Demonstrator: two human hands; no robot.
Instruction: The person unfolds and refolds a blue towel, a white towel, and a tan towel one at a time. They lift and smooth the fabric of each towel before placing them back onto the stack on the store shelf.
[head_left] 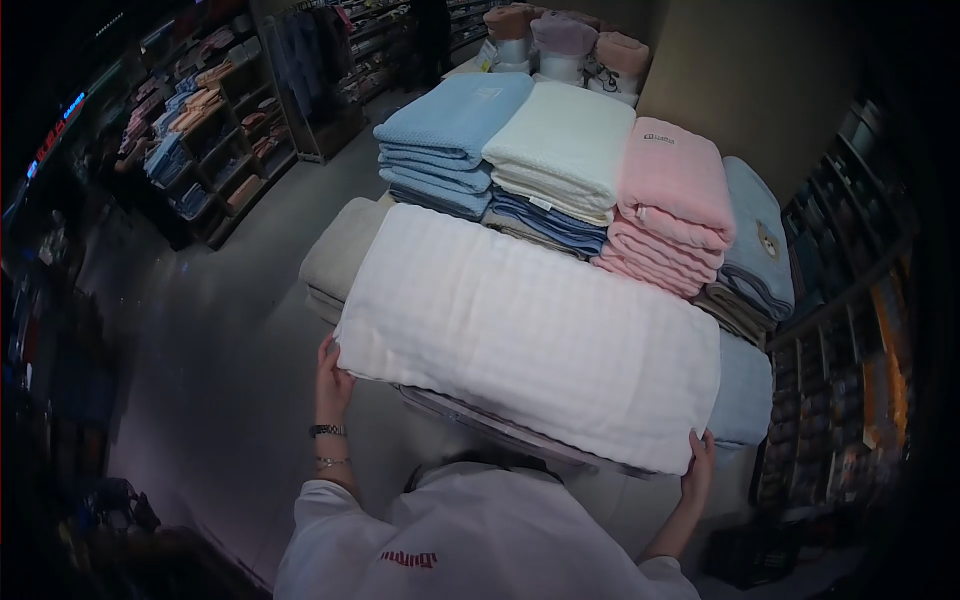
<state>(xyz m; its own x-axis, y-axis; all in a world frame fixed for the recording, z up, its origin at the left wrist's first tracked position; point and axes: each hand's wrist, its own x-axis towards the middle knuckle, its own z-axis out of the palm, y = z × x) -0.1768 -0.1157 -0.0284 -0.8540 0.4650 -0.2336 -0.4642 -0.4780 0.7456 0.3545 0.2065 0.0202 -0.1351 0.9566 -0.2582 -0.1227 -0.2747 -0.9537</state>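
Observation:
A large folded white blanket (530, 330) lies across the front of a display table, tilted from upper left to lower right. My left hand (332, 375) grips its left end, with a watch and a bracelet on the wrist. At the blanket's lower right corner my right hand (698, 468) holds the other end. Both hands are partly hidden under the fabric. My white top shows at the bottom of the view.
Behind the white blanket stand stacks of folded blankets: light blue (450, 140), cream (565, 150), pink (670, 205), grey-blue (760, 240), and beige (340, 255) at left. Shelves of goods (200, 130) line the left, more shelving (850, 330) the right. Grey floor (230, 360) lies left.

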